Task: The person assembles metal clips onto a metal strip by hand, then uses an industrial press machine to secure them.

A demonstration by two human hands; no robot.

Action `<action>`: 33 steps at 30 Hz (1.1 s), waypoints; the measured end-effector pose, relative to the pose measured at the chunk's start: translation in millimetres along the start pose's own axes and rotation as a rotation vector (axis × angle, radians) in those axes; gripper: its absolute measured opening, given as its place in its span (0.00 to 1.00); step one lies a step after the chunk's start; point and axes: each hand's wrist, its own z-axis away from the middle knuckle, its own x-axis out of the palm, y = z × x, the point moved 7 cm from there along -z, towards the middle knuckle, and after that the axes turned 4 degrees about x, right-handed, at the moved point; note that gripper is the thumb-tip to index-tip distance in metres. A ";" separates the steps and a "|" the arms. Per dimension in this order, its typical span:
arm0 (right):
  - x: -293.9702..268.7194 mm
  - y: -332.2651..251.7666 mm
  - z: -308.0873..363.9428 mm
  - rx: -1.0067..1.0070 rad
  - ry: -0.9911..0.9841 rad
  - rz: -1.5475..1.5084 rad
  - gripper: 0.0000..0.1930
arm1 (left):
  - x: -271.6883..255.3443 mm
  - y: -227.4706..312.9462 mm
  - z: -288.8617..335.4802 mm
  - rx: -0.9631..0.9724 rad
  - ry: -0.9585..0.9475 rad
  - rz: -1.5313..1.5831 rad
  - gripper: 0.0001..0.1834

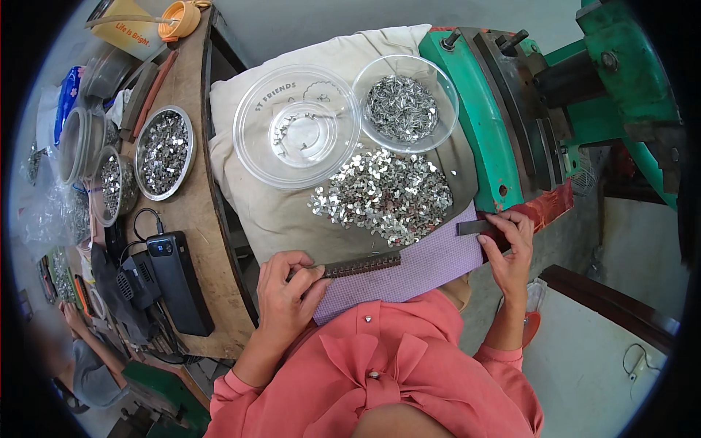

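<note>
My left hand (288, 293) pinches the left end of a dark, narrow strip with a row of small notches (363, 266). That strip lies along a lilac textured mat (431, 263) in front of me. At the mat's right end, my right hand (512, 250) grips a short dark flat bar (473, 228) between thumb and fingers. Just beyond the strip spreads a heap of small shiny metal pieces (387, 196) on a beige cloth (244, 208). Behind the heap stand a clear tub (447, 87) of thin metal pins and a clear round lid (252, 139) with a few pins on it.
A green machine (478, 117) with a dark metal block borders the right. On the wooden bench (212, 263) at left are a metal bowl (191, 150) of small metal parts, a black power bank (179, 281), clear tubs and cables. Another person (91, 365) sits at far left.
</note>
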 end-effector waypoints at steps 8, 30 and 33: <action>0.4 9.1 -5.5 0.054 -0.121 -0.067 0.17 | 1.1 -5.4 -0.1 -0.046 -0.009 0.049 0.15; 46.5 -134.2 -6.9 -0.322 -0.254 -0.198 0.16 | -2.5 -11.2 2.6 -0.266 -0.026 0.217 0.06; 55.3 -142.9 -5.5 -0.369 -0.310 -0.212 0.16 | -2.0 -9.8 1.4 -0.266 -0.054 0.185 0.05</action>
